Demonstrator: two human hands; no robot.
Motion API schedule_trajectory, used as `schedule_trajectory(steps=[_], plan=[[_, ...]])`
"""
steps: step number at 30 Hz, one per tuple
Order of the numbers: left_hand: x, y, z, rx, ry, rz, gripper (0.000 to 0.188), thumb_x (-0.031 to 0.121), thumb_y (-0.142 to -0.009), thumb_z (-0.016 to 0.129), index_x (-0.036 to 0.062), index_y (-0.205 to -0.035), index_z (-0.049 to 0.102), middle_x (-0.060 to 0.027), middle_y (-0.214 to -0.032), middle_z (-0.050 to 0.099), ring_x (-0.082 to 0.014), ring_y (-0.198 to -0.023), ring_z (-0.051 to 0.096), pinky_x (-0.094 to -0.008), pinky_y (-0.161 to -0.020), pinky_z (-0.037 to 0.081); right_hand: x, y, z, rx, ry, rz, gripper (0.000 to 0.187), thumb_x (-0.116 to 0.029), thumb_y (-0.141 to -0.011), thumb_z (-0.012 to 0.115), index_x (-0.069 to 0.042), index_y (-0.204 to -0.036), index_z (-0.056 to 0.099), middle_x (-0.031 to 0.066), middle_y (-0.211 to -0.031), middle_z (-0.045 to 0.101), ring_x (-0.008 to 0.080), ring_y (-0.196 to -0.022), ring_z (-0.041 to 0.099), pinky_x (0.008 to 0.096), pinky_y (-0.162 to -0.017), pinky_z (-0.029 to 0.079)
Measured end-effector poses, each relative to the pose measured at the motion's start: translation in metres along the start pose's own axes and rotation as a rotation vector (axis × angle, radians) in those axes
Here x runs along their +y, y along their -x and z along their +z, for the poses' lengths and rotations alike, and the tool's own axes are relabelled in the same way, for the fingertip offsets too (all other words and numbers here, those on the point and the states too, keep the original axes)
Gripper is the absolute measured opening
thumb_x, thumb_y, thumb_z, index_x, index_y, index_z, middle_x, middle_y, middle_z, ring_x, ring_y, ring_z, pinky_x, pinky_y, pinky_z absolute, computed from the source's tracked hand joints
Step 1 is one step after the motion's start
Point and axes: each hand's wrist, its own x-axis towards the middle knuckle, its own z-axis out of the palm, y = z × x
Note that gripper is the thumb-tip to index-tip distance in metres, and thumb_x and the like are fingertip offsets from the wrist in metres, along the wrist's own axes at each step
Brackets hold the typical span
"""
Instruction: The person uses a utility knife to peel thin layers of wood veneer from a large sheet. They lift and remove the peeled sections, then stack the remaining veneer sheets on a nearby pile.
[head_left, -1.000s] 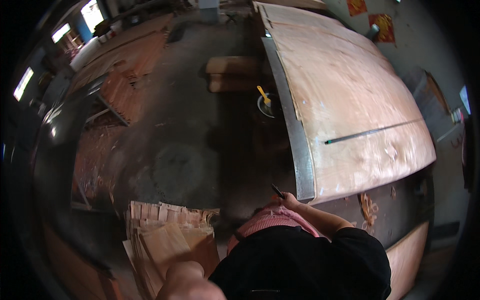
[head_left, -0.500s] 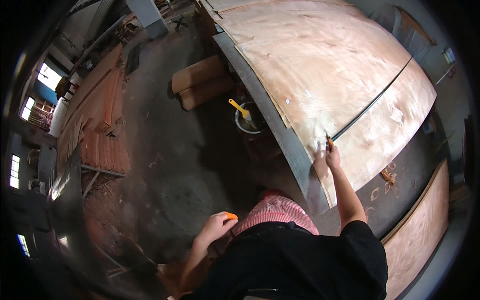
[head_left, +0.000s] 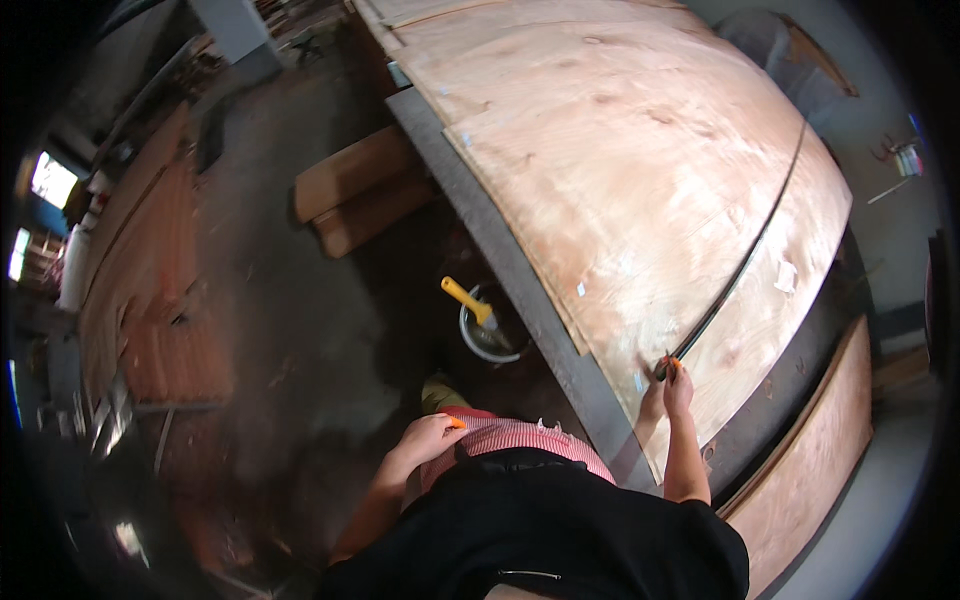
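My right hand (head_left: pixel 679 392) is closed round the near end of a long, thin black rod (head_left: pixel 738 277) over the wood veneer sheets (head_left: pixel 640 190). Something small and orange shows at its fingertips; whether it is worn or held I cannot tell. From there the rod slants up and right across the pale surface to the far edge. Low in front of my body, my left hand (head_left: pixel 425 440) has bent fingers, with a small orange piece (head_left: pixel 458 423) at their tips. It is beside my red-and-white striped apron (head_left: pixel 520 436).
A bucket (head_left: pixel 466 330) with a yellow-handled brush (head_left: pixel 465 299) stands left of the grey table edge (head_left: pixel 480 200). Brown rolled sheets (head_left: pixel 365 185) lie beyond it. Stacked reddish sheets (head_left: pixel 165 340) are at far left, and a wood panel (head_left: pixel 815 440) stands at right.
My view has moved forward; the bucket and table edge appear closer to me. My right hand is nearer my body, still on the rod. My left hand keeps its bent-fingered pose.
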Motion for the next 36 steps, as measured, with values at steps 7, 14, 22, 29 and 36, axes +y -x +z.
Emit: schedule_trajectory(steps=[7,14,22,29,36], plan=[[-0.068,-0.154,-0.087,0.066,0.447,0.020,0.034,0.032,-0.085,0.047,0.0029,-0.100,0.057,-0.0101,-0.083,0.062,-0.0189,-0.072,0.059,-0.0283,-0.062,0.045,-0.268,-0.002,0.043,-0.318,-0.926,0.102,0.030,0.004,-0.078,0.042,-0.005,-0.103,0.054,0.0017,-0.081,0.051,0.0109,-0.072,0.048,0.0244,-0.064,0.040],[-0.140,-0.199,-0.141,-0.491,0.472,-0.240,0.039,0.034,-0.079,0.058,0.0010,-0.099,0.056,-0.0083,-0.089,0.061,-0.0176,-0.081,0.057,-0.0291,-0.072,0.044,-0.454,-0.120,0.081,-0.598,-0.488,-0.878,0.053,-0.009,-0.068,0.058,-0.018,-0.118,0.045,0.0100,-0.083,0.057,0.0291,-0.069,0.057,0.0365,-0.061,0.047],[-0.148,-0.203,-0.144,-0.295,0.358,-0.138,0.033,0.033,-0.073,0.061,0.0012,-0.083,0.059,-0.0178,-0.074,0.060,-0.0300,-0.070,0.059,-0.0337,-0.060,0.045,-0.561,-0.347,0.182,-0.511,0.146,-0.477,0.071,-0.006,-0.075,0.046,-0.028,-0.134,0.014,0.0088,-0.069,0.057,0.0253,-0.065,0.058,0.0378,-0.055,0.044],[-0.143,-0.205,-0.145,-0.327,0.358,-0.295,0.034,0.031,-0.073,0.062,-0.0011,-0.082,0.058,-0.0146,-0.066,0.059,-0.0254,-0.061,0.059,-0.0324,-0.055,0.044,-0.535,-0.356,0.182,-0.399,-0.023,-0.372,0.029,-0.017,-0.074,0.050,-0.012,-0.102,0.052,0.0116,-0.080,0.057,0.0291,-0.075,0.057,0.0390,-0.064,0.045],[-0.107,-0.206,-0.128,-0.122,0.417,-0.158,0.025,0.023,-0.076,0.061,-0.0013,-0.073,0.055,-0.0064,-0.053,0.053,-0.0130,-0.045,0.052,-0.0264,-0.044,0.039,-0.356,-0.257,0.075,-0.140,-1.046,-0.032,0.019,-0.003,-0.082,0.044,-0.001,-0.097,0.055,0.0074,-0.092,0.059,0.0152,-0.092,0.054,0.0270,-0.084,0.041]])
